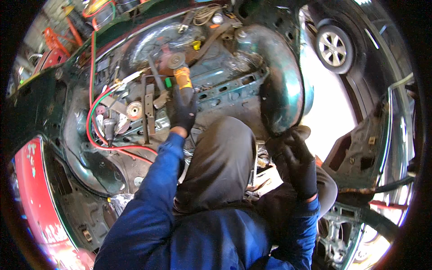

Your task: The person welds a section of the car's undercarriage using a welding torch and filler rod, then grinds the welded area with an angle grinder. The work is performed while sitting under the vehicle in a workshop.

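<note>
My left hand (183,111), in a black glove, is wrapped around the body of a yellow angle grinder (183,77). The grinder's round disc (176,60) faces up over the bare metal floor of a stripped green car body. My right hand (294,153), also gloved in black, is low beside the rounded green wheel arch (285,85), by my bent leg. Its fingers blend into the dark behind them, so whether they hold anything is unclear. Just left of the grinder lie a hammer (160,96) and a flat metal bar (150,108).
Red and green hoses (93,112) loop across the left side. Near them lie a flap wheel (134,110) and a dark power tool (109,128). A yellow piece (196,45) and coiled cord (207,15) sit farther back. A dark car with a silver wheel (334,47) stands right.
</note>
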Motion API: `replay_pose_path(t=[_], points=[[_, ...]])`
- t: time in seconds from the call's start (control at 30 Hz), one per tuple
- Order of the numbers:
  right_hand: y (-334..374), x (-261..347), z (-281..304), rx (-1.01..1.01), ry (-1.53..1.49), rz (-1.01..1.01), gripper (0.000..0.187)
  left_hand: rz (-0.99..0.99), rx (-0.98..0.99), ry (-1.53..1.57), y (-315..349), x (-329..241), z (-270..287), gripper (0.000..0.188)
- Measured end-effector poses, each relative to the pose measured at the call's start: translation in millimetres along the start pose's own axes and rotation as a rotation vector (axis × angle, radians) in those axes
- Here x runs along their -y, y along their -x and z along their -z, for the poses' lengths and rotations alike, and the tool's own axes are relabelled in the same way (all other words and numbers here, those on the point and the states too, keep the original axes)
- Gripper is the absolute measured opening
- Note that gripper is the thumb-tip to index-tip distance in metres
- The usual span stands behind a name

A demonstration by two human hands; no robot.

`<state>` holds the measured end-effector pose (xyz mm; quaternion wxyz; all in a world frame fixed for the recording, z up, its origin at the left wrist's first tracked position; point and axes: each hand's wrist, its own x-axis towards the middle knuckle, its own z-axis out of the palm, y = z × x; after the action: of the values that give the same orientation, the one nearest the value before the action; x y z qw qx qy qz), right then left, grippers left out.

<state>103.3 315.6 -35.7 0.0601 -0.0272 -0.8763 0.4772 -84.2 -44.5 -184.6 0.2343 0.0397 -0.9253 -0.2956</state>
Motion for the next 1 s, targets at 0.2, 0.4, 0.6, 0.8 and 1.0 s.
replay_pose_path(t=[0.2, 0.4, 0.6, 0.8, 1.0], points=[[17, 32, -7, -0.037, -0.671, -0.08, 0.048, -0.461, 0.211, 0.564, 47, -175, 134, 0.057], [39, 81, -35, 0.114, -0.818, -0.216, 0.054, -0.48, 0.495, 0.739, 95, -203, 124, 0.069], [37, 47, -42, -0.057, -0.693, -0.266, 0.043, -0.444, 0.672, 0.756, 119, -196, 107, 0.061], [4, -24, -59, -0.243, -0.428, -0.333, 0.039, -0.47, 0.807, 0.644, 171, -174, 71, 0.056], [-5, -80, -73, -0.282, -0.37, -0.418, 0.039, -0.557, 1.02, 0.79, 174, -159, 96, 0.078]])
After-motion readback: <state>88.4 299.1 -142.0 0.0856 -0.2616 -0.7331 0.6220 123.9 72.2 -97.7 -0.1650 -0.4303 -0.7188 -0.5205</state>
